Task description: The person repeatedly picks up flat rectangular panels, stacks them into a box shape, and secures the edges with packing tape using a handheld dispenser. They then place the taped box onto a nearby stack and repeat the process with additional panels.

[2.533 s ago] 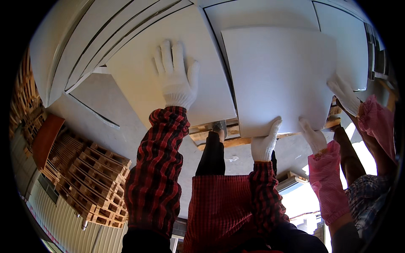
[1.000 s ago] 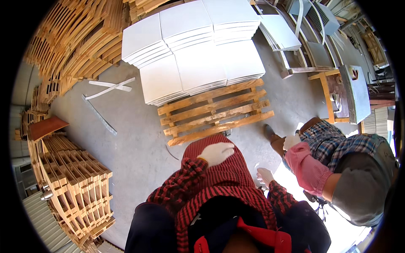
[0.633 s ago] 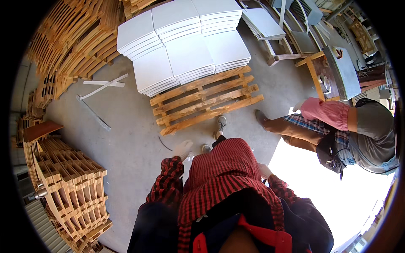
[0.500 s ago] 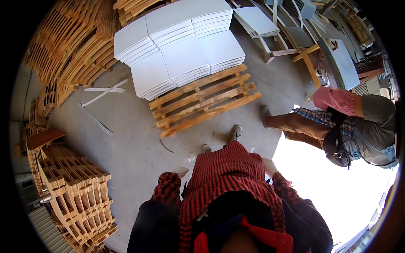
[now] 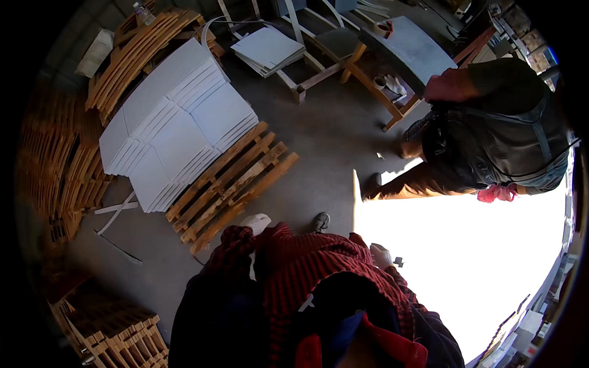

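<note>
My left hand, in a white glove, hangs in front of my body next to the near end of a wooden pallet. Stacks of white flat panels cover the rest of that pallet. On my other side my right hand, also in a light glove, is low beside my red-and-black striped apron. A small dark thing shows beside it; whether the hand touches it I cannot tell. The fingers of both hands are too unclear to read.
At the right another person in pink gloves stands beside a grey-topped wooden table. A frame beyond the floor carries more white panels. Wooden pallets are piled at the left. Loose white strips lie on the floor.
My view has swung to the right, so the panels and pallet sit further left. My left hand has come forward near the pallet. The other person has shifted and stands closer to the table.
</note>
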Demonstrator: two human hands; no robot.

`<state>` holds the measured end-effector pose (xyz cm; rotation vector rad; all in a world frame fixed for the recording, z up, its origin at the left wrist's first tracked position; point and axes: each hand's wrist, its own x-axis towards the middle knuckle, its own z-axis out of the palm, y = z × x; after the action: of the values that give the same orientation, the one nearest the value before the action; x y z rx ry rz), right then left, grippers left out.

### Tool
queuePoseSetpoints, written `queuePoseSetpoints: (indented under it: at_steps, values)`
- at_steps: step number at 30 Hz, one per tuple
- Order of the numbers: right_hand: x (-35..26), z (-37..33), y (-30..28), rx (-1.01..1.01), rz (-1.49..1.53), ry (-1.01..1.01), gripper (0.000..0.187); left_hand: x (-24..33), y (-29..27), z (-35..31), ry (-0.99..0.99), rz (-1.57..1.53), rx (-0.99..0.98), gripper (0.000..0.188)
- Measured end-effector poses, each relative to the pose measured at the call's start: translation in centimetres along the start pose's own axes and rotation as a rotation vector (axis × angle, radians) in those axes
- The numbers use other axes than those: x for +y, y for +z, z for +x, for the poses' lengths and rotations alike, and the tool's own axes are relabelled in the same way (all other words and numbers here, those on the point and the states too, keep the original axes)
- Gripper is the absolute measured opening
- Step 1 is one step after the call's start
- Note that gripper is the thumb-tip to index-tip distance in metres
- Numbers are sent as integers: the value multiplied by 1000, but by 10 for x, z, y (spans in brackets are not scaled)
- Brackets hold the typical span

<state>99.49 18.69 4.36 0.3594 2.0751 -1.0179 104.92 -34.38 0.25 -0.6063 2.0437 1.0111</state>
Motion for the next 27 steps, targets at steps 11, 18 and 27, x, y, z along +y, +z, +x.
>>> queuePoseSetpoints:
  at_steps: [11, 18, 27]
  values:
    - [-86, 135, -81, 12, 471, 172, 47, 321, -8, 99, 638, 68, -375, 44]
    - [-146, 204, -73, -68, -381, -795, 33, 209, -20, 325, 904, 578, -293, 24]
    - [-211, 278, -172, 157, 558, 315, 42, 415, -180, 316, 308, -97, -24, 44]
